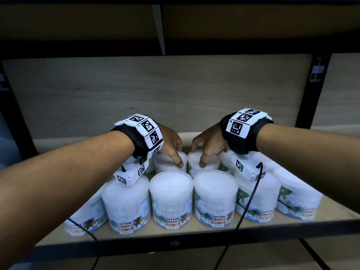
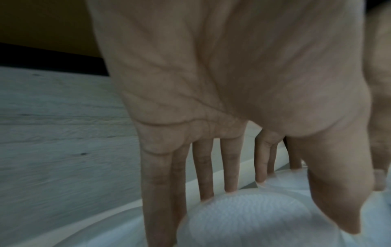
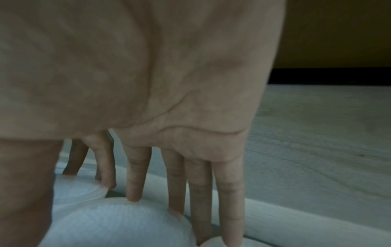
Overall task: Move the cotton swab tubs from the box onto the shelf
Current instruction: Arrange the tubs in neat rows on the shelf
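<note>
Several clear cotton swab tubs stand in two rows on the shelf (image 1: 336, 210). My left hand (image 1: 173, 152) grips a back-row tub (image 1: 165, 166) from above. Its thumb (image 2: 338, 192) is on the near side of that tub (image 2: 243, 217), and the fingers (image 2: 205, 175) reach down behind it. My right hand (image 1: 203, 152) holds the neighbouring back-row tub (image 1: 212, 164) the same way. In the right wrist view its fingers (image 3: 135, 180) drop over the far rim of this tub (image 3: 118, 222). The two tubs stand side by side, close together. The box is out of view.
Front-row tubs (image 1: 171, 197) stand directly below my wrists, labelled "COTTON BUDS". A pale wooden back panel (image 1: 175, 90) closes the shelf. An upper shelf (image 1: 175, 26) hangs overhead. A black upright (image 1: 311, 84) stands at the right. Wrist cables (image 1: 251, 199) trail over the front edge.
</note>
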The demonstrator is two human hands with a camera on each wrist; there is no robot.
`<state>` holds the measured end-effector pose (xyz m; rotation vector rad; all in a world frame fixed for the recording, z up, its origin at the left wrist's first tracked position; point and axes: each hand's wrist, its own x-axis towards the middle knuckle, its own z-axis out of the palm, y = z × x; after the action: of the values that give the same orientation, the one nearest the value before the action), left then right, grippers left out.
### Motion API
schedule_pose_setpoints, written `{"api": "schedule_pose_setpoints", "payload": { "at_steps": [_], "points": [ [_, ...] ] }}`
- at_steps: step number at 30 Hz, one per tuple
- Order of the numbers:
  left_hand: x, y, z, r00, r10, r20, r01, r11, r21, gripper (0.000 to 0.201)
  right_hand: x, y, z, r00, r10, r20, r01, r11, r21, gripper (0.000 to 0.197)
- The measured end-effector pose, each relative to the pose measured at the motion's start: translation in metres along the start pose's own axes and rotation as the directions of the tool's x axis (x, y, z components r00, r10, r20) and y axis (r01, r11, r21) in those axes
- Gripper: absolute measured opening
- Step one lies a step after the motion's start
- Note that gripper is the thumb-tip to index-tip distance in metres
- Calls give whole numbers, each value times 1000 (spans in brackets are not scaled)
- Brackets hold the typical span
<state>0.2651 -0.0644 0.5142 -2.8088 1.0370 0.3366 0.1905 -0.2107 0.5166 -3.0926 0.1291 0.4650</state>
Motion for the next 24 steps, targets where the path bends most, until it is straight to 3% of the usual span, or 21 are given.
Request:
{"api": "schedule_pose_setpoints", "payload": {
  "at_steps": [7, 13, 24],
  "points": [
    [-12, 2, 1, 999, 6, 45, 0, 993, -117, 59, -1, -1, 2, 999, 2, 52, -4, 1000, 27, 67],
    [-16, -2, 2, 999, -13, 40, 20, 987, -162, 59, -1, 4, 0, 998, -6, 61, 4, 1000, 31, 58],
    [-34, -48, -4, 993, -20, -114, 4, 991, -135, 53, 7, -16, -19, 1000, 1, -2, -1, 993, 114, 52]
  ]
}}
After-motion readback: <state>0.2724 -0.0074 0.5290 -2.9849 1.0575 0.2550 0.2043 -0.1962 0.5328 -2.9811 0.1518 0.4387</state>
